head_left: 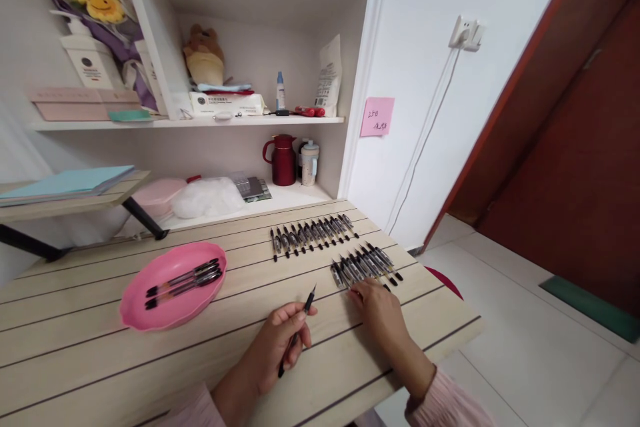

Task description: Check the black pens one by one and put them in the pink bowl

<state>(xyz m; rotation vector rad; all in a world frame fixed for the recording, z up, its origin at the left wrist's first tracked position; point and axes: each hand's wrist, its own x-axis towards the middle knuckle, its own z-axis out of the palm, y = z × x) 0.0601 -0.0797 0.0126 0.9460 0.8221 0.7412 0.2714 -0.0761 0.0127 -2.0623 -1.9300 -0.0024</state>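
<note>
My left hand [287, 340] is closed around a dark pen [311, 298], its bare tip pointing up and away from me. My right hand [379, 310] reaches down to the left end of the near row of pens [367, 260], fingers pinched together. Whatever lies between those fingertips is hidden by the hand. Behind this row, a second row of pens [313, 233] lies side by side, black ends toward me. At the left, a pink scalloped bowl [173, 320] holds several black pens [185, 282].
All of this lies on a wooden table [240, 267] with dark grooves. A small raised stand [125, 187] is at its left. Behind rises a white shelf [240, 121], with a red jug [284, 160] and a pale cup [310, 163]. The table's right edge drops to the floor [505, 293].
</note>
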